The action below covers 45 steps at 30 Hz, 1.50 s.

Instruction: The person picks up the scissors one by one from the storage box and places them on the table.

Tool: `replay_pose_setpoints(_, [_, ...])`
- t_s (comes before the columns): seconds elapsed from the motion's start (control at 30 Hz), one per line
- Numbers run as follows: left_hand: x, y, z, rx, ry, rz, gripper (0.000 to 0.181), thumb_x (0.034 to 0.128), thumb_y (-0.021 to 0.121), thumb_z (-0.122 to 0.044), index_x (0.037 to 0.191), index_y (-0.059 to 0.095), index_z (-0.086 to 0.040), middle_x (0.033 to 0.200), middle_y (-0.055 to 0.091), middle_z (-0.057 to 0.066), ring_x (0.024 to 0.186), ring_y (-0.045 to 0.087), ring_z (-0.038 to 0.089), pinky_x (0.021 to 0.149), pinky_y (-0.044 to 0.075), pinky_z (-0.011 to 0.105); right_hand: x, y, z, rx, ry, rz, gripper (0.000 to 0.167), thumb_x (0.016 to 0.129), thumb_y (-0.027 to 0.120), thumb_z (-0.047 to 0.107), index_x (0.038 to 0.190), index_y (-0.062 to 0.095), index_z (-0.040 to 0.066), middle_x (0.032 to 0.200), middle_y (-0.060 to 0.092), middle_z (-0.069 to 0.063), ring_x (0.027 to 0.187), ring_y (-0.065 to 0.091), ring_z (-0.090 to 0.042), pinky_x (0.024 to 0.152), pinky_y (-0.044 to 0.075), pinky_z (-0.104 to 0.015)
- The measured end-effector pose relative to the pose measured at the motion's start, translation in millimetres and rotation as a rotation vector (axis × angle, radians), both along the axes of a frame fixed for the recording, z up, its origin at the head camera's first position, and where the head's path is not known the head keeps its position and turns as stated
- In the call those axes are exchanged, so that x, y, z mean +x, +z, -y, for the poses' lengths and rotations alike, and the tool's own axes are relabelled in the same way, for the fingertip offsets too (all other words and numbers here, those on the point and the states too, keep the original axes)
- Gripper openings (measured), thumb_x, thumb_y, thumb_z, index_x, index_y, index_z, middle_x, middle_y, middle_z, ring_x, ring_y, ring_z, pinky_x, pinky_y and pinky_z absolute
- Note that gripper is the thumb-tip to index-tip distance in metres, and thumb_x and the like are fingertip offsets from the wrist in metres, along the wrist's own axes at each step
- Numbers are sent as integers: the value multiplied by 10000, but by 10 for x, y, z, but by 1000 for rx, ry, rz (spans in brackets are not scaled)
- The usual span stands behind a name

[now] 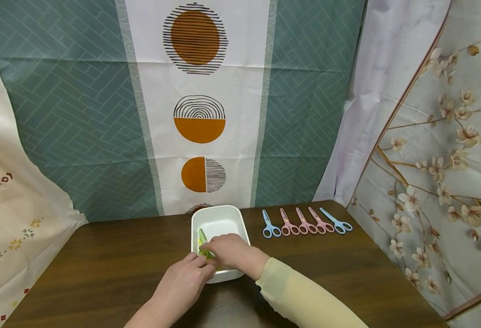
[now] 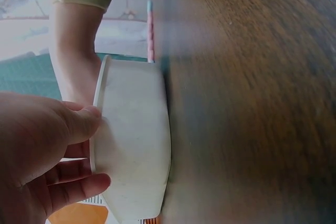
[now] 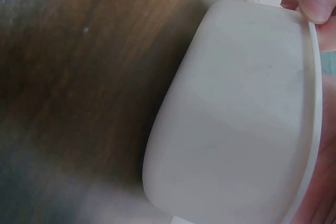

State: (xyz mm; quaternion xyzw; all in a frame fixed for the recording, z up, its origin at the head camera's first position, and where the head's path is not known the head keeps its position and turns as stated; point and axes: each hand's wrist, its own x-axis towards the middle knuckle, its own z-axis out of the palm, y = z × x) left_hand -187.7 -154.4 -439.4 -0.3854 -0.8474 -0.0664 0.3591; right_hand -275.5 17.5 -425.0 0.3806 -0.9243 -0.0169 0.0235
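A white plastic tray [image 1: 220, 214] stands on the brown table, its outer wall [image 2: 134, 124] filling the left wrist view. Inside, along its left side, lie green scissors [image 1: 202, 235], with yellow-green showing beside them. My right hand [image 1: 230, 249] reaches into the tray, and its fingers curl over the handle end of the green scissors. That hand hides the handles and its own fingertips. With thumb and fingers, my left hand [image 1: 184, 280] pinches the tray's near-left rim. In the right wrist view, the left thumb [image 3: 317, 4] lies against that rim.
To the tray's right, a row of scissors lies along the table's back: blue scissors [image 1: 270, 226], several pink scissors [image 1: 289, 224] and another blue pair [image 1: 336, 222]. Patterned cloths [image 1: 88, 114] hang behind the table and at both sides.
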Motion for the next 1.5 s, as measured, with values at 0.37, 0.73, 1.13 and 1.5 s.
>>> replay_pose_setpoints(0.37, [-6,-3,-2,-1,-4,13,296,781,929,-73,790,670,-216,821,622,-81,776,562,182,641,516,275,-39,-78,45,6,10,-61,394,1031,772,341,1423,738,330,1074,744,78,937,662,-119,799,529,-294])
replay_pose_setpoints(0.73, [-10,-3,12,-4,-16,13,245,813,935,-100,832,712,-198,877,677,-73,812,589,174,701,542,287,-44,-119,79,-12,-5,-83,351,1021,780,359,1371,757,371,1005,663,69,885,631,-124,717,511,-298])
replay_pose_setpoints(1.13, [-2,-6,14,-11,-8,38,231,829,938,-109,860,727,-197,908,693,-80,832,604,168,711,557,288,-50,-129,96,1,-34,-60,456,969,836,420,1411,738,366,1049,684,53,898,613,-123,745,511,-296])
replay_pose_setpoints(1.5, [5,-2,16,-19,-4,49,203,833,936,-103,895,760,-185,978,729,-77,859,622,175,715,564,293,-55,-144,83,0,-62,-101,371,1012,786,464,1362,758,346,1042,704,36,922,616,-149,783,531,-328])
